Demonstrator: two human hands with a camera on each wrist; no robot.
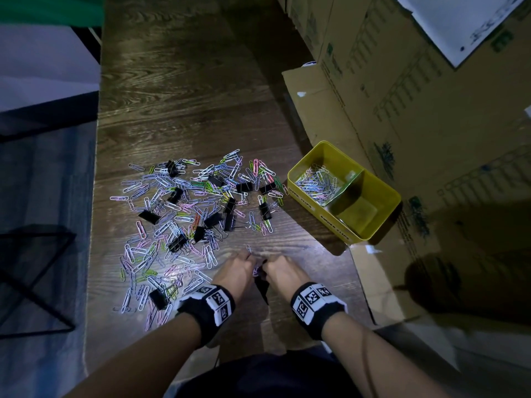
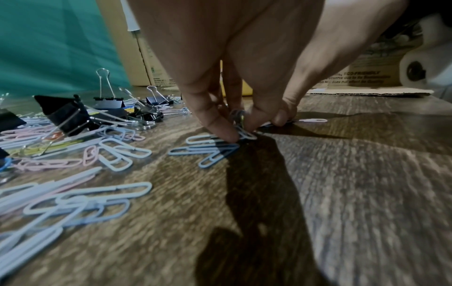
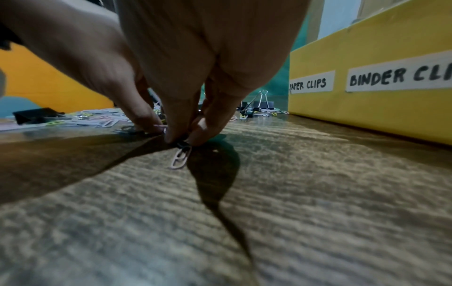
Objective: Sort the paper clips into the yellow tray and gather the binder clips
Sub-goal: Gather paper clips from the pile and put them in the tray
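Note:
Coloured paper clips [image 1: 178,202] lie spread over the wooden table, with several black binder clips [image 1: 230,205] mixed among them. The yellow tray [image 1: 316,216] stands to the right; its far compartment holds paper clips [image 1: 316,182], its near one looks bare. Both hands are down on the table in front of the pile, fingertips almost meeting. My left hand [image 1: 250,258] pinches a small bunch of paper clips [image 2: 240,129] against the wood. My right hand [image 1: 265,265] pinches a pale paper clip [image 3: 181,157] at its upper end.
Cardboard boxes [image 1: 402,96] stand behind and right of the tray, with a flat cardboard sheet [image 1: 373,282] under it. The tray wall [image 3: 367,116] carries labels reading PAPER CLIPS and BINDER CLI. The table's left edge [image 1: 96,196] drops to the floor beside a black wire frame [image 1: 34,277].

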